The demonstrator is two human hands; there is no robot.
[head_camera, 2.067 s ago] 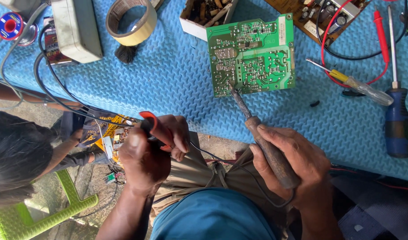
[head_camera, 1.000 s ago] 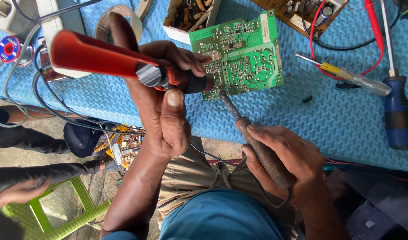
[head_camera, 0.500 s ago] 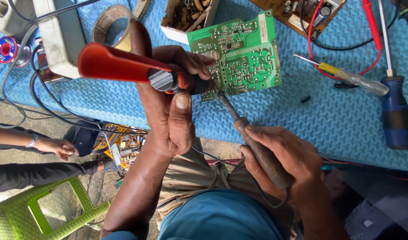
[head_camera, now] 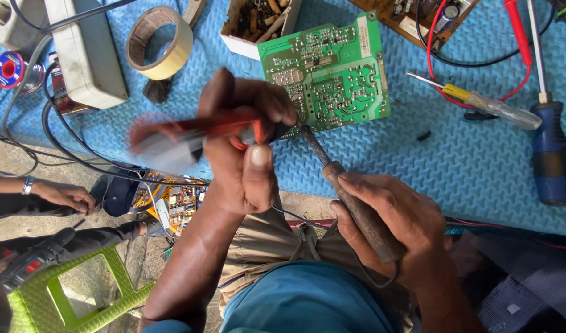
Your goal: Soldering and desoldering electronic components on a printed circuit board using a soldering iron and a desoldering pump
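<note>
My left hand (head_camera: 246, 148) grips a red desoldering pump (head_camera: 178, 139), blurred by motion, with its tip at the lower left edge of a green circuit board (head_camera: 332, 77) that lies on the blue mat (head_camera: 388, 160). My right hand (head_camera: 394, 225) is shut on the brown handle of a soldering iron (head_camera: 351, 197). The iron's metal tip reaches up to the same lower left corner of the board, right beside the pump's nozzle.
A tape roll (head_camera: 158, 42), a white box (head_camera: 86, 49), a solder spool (head_camera: 8, 69) and a small box of parts (head_camera: 258, 21) lie at the back. Two screwdrivers (head_camera: 551, 154) (head_camera: 480, 98) and red leads lie right. Another person's hand (head_camera: 64, 196) and a green stool (head_camera: 79, 290) are left.
My left hand rose from my lap with the red pump and brought its tip to the board. The pump's body now blurs, its plunger end shifted. My right hand kept the iron in place.
</note>
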